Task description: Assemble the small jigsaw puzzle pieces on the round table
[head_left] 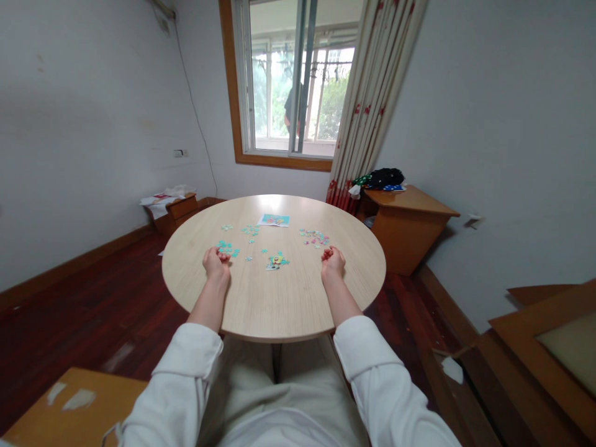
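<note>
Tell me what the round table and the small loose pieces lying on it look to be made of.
Round table: seemingly wood or wood-look laminate, pale with a fine straight grain and a soft matte sheen near the window side. Puzzle pieces: probably printed cardboard, flat and thin with bright teal and pink print; too small to be sure. Both hands, left hand and right hand, rest closed beside them.
</note>
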Demonstrator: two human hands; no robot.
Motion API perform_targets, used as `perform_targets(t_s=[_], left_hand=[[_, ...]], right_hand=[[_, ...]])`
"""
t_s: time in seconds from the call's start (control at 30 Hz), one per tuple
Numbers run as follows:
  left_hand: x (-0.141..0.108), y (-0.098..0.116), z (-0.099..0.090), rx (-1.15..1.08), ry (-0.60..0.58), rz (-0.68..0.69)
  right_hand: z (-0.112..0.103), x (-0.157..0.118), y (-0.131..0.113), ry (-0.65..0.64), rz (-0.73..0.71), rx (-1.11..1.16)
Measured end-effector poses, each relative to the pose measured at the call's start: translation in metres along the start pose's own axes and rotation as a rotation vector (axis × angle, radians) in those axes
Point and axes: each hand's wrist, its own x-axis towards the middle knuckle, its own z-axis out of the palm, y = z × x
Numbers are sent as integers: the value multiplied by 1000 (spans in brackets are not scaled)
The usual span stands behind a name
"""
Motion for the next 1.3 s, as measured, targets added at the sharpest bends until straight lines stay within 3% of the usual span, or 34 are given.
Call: perform_targets(t_s=[0.13, 0.83, 1.13, 1.3], left_hand=[[-3, 2, 2, -19, 75, -22], [0, -4, 1, 117, 81, 32], [2, -5, 0, 104, 71, 33], [1, -5, 1, 80, 109, 10]], right_hand=[[1, -3, -2, 2, 16, 9], [3, -7, -4, 14, 12, 22], [-2, 1, 0, -65, -23, -74], [0, -1, -1, -42, -7, -64]])
